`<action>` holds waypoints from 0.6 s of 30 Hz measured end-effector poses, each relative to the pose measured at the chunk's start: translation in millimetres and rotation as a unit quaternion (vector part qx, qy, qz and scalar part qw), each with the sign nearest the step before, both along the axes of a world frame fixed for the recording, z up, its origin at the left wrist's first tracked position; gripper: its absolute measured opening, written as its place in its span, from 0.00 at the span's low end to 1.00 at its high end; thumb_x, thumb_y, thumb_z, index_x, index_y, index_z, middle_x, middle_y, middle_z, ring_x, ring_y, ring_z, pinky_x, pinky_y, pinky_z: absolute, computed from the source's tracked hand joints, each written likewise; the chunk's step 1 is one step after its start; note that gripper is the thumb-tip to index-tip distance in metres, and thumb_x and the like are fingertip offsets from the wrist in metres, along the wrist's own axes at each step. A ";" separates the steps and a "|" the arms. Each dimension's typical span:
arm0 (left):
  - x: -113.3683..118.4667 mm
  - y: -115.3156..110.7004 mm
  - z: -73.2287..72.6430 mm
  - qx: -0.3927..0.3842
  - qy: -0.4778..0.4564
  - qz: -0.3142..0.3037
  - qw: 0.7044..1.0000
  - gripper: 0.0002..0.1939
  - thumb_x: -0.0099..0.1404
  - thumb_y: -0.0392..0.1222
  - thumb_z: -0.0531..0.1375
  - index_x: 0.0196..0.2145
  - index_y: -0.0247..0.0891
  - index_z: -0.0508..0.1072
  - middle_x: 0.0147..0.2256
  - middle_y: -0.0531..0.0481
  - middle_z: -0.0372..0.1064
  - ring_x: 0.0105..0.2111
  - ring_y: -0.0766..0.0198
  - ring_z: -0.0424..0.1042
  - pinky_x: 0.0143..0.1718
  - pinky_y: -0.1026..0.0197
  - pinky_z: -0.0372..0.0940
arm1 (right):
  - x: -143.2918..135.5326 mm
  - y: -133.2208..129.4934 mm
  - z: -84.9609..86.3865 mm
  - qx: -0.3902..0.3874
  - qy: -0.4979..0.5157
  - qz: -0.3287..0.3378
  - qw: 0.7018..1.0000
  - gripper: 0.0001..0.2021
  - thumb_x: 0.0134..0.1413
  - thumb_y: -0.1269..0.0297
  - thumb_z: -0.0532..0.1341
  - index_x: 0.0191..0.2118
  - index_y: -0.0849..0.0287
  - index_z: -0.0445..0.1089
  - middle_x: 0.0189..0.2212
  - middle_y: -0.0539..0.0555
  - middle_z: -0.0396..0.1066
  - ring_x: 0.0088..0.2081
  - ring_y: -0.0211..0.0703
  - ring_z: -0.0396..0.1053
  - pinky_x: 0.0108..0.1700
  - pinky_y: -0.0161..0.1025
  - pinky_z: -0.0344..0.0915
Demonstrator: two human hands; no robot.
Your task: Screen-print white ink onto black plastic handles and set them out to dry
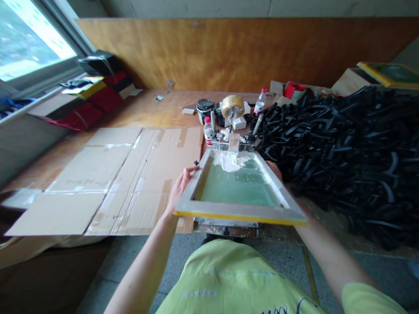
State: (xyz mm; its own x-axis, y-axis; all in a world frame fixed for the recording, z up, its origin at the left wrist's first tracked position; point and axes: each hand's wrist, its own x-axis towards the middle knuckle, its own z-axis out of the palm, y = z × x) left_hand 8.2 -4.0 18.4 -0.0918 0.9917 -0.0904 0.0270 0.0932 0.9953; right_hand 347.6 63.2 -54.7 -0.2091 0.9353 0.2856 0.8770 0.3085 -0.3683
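Observation:
A screen printing frame (242, 210) with pale grey sides, a yellow front edge and green mesh is in front of me, its near end raised. White ink (231, 161) is smeared across the far part of the mesh. My left hand (180, 186) grips the frame's left side, with the fingers along the rail. On the right side my right hand (275, 170) is closed around the rail, mostly hidden behind it. A pale squeegee-like block (234, 142) stands at the far end, by the metal clamp (242, 146) that holds the frame.
Flattened cardboard (131, 174) covers the table at left. A large heap of black plastic parts (334, 144) lies at right. Behind the clamp stand a tub (205, 110), a tape roll (232, 107) and plastic bottles (260, 103). Boxes (101, 93) sit by the window.

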 end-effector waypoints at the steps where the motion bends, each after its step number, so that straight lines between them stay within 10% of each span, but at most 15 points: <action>1: -3.5 -9.7 -14.3 -0.033 0.011 -0.012 0.999 0.29 0.62 0.62 0.55 0.49 0.37 0.73 0.32 0.50 0.72 0.24 0.68 0.65 0.23 0.67 0.59 | 5.3 10.1 7.4 0.026 0.013 -0.043 0.999 0.17 0.62 0.70 0.51 0.47 0.71 0.73 0.39 0.57 0.74 0.44 0.41 0.69 0.48 0.32 0.63; 3: -7.1 -22.8 -46.1 -0.089 0.019 -0.038 0.995 0.32 0.60 0.61 0.58 0.55 0.38 0.69 0.32 0.51 0.72 0.25 0.67 0.66 0.24 0.67 0.60 | -0.5 32.0 21.0 0.080 0.030 -0.088 0.992 0.17 0.58 0.70 0.57 0.51 0.67 0.71 0.47 0.60 0.71 0.48 0.46 0.68 0.51 0.39 0.64; 8: -3.8 -25.8 -108.8 -0.131 0.065 -0.027 0.989 0.39 0.57 0.59 0.60 0.62 0.39 0.61 0.30 0.52 0.72 0.27 0.65 0.69 0.28 0.65 0.62 | -67.0 64.8 34.2 0.017 -0.061 0.046 0.997 0.20 0.51 0.70 0.64 0.52 0.61 0.68 0.47 0.60 0.70 0.49 0.52 0.66 0.48 0.44 0.64; 12: -4.1 -23.2 -122.2 -0.137 0.086 -0.037 0.986 0.36 0.60 0.59 0.58 0.61 0.39 0.63 0.32 0.50 0.73 0.29 0.64 0.70 0.30 0.65 0.63 | -87.3 50.1 23.6 -0.070 -0.132 0.058 0.987 0.07 0.56 0.69 0.56 0.37 0.60 0.71 0.34 0.58 0.73 0.39 0.48 0.68 0.41 0.40 0.62; 18: -4.5 -26.1 -126.6 -0.132 0.072 -0.046 0.988 0.35 0.62 0.60 0.56 0.61 0.39 0.63 0.37 0.47 0.75 0.35 0.61 0.72 0.34 0.63 0.65 | -84.5 32.2 20.4 0.010 -0.120 0.064 0.991 0.08 0.51 0.73 0.57 0.37 0.60 0.70 0.40 0.59 0.70 0.46 0.49 0.63 0.44 0.40 0.61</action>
